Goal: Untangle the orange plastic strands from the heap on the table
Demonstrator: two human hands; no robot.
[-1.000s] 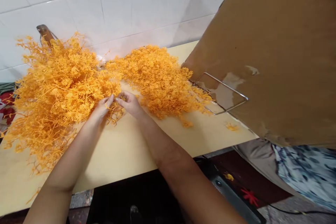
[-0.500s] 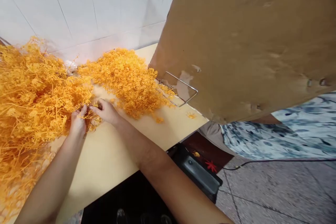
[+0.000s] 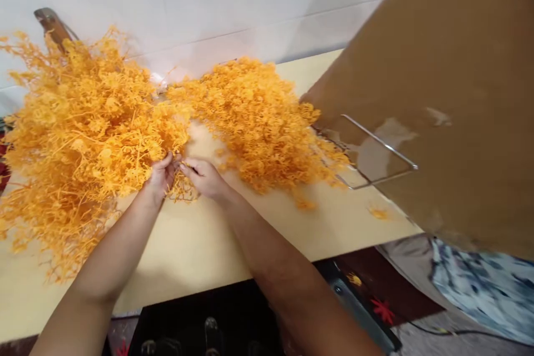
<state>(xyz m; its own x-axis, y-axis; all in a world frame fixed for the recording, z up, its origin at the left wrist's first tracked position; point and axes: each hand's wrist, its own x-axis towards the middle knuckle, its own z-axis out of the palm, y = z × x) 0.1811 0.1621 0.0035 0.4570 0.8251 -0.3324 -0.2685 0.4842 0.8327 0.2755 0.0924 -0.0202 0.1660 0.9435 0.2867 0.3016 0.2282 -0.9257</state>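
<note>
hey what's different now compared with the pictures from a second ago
Mostly the view moved: it swung right, then back left, so the brown object at the wall shows more than half a second ago. I see no clear grab or release. The left hand and right hand stay close together at orange sprigs beside the large orange bunch; the smaller orange pile, wire frame and brown board stay put.

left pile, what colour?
Left pile: yellow-orange. Shows best in the head view.
</note>
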